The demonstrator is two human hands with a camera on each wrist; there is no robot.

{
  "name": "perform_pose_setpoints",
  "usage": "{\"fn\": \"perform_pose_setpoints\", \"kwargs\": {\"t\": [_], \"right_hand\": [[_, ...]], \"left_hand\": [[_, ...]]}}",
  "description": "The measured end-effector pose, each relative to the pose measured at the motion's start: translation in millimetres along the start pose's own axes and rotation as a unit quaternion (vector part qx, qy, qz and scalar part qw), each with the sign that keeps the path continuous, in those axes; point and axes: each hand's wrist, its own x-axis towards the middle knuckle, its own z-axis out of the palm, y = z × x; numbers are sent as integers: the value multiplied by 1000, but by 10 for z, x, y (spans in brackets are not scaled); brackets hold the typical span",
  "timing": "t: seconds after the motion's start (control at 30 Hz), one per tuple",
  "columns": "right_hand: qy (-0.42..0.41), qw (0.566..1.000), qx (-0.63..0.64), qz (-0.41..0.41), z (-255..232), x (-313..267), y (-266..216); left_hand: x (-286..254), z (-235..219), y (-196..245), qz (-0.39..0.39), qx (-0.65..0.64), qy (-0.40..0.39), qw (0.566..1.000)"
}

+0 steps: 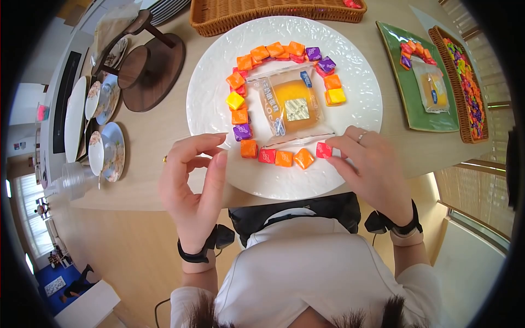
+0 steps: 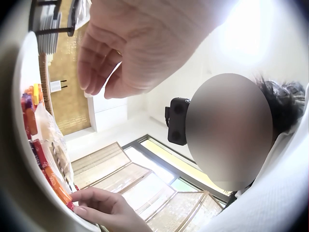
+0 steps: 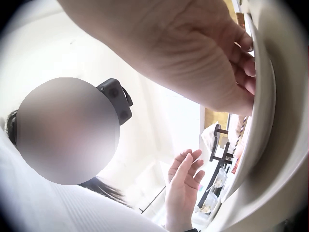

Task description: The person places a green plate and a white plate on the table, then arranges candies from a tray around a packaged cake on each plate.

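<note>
On a large white plate (image 1: 213,104), wrapped square candies in orange, red, purple and yellow form a partial ring around a packaged cake (image 1: 290,104) in a clear wrapper. My right hand (image 1: 374,164) pinches a red wrapped candy (image 1: 324,150) between thumb and index finger at the ring's near right. Beside it lies an orange candy (image 1: 304,158), turned at an angle. Over the plate's near left edge, my left hand (image 1: 191,177) hovers with loosely bent fingers and nothing between them. In the right wrist view, the right hand (image 3: 193,58) hides the candy it holds.
A green plate (image 1: 391,82) with a similar cake and candies stands at right, beside a wicker basket (image 1: 465,82) of candies. Another wicker tray (image 1: 273,22) sits behind the white plate. At left are a dark wooden stand (image 1: 158,82) and cups with saucers (image 1: 113,147).
</note>
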Motion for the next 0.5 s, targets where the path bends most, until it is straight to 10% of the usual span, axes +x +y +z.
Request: {"fn": "perform_pose_setpoints", "kwargs": {"t": [0.5], "right_hand": [[-25,999,38,8,-195,2,-40]], "left_hand": [[-2,-20,8,-20,0,7,1000]]}}
